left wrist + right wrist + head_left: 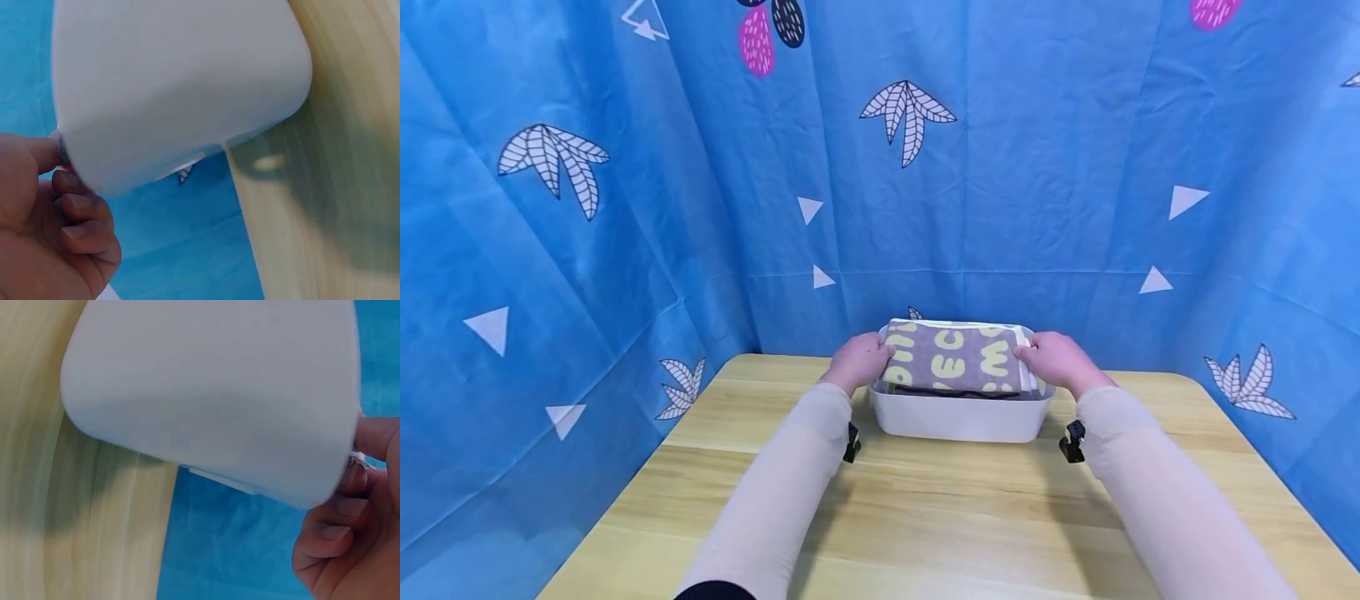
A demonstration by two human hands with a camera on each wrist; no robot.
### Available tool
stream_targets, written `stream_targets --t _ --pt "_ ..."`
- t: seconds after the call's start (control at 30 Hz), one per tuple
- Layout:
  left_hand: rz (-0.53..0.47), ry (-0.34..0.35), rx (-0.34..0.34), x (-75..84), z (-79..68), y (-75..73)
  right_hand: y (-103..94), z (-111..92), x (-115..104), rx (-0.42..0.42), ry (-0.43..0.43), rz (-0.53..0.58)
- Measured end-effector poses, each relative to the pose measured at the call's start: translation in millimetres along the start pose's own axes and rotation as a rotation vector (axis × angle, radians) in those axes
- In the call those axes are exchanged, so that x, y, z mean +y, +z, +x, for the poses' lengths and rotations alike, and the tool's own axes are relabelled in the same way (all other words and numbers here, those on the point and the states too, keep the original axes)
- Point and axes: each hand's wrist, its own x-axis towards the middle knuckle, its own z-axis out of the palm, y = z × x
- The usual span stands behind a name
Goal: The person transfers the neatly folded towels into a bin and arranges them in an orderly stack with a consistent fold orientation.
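Observation:
A folded grey-mauve towel (pixel 951 358) with yellow letters and a pale border lies across the top of a white plastic basin (pixel 958 419). At its left end my left hand (pixel 859 361) pinches the towel between thumb and curled fingers, just over the rim. On the opposite end, my right hand (pixel 1062 361) pinches the towel in the same way. Both wrist views show the basin's outer wall (pixel 187 75) close by, with a bit of cloth (pixel 360 460) between thumb and fingers in the right one. Most of the basin's inside is hidden under the towel.
The basin stands near the far edge of a light wooden table (pixel 947 517). Blue curtain (pixel 1037 208) with leaf and triangle prints hangs behind and along both sides. Along the basin's front rim a dark strip (pixel 955 392) shows beneath the towel; its kind is unclear.

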Motion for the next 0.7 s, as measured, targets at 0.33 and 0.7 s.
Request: stream_targets --t 0.33,0.7 --pt "0.104 -0.047 -0.009 3.5 15.6 12.0 8.0 9 7 0.007 0.072 -0.085" --pt "0.163 -0.031 0.021 4.9 15.8 15.8 9.6 10 3 0.031 0.108 -0.109"
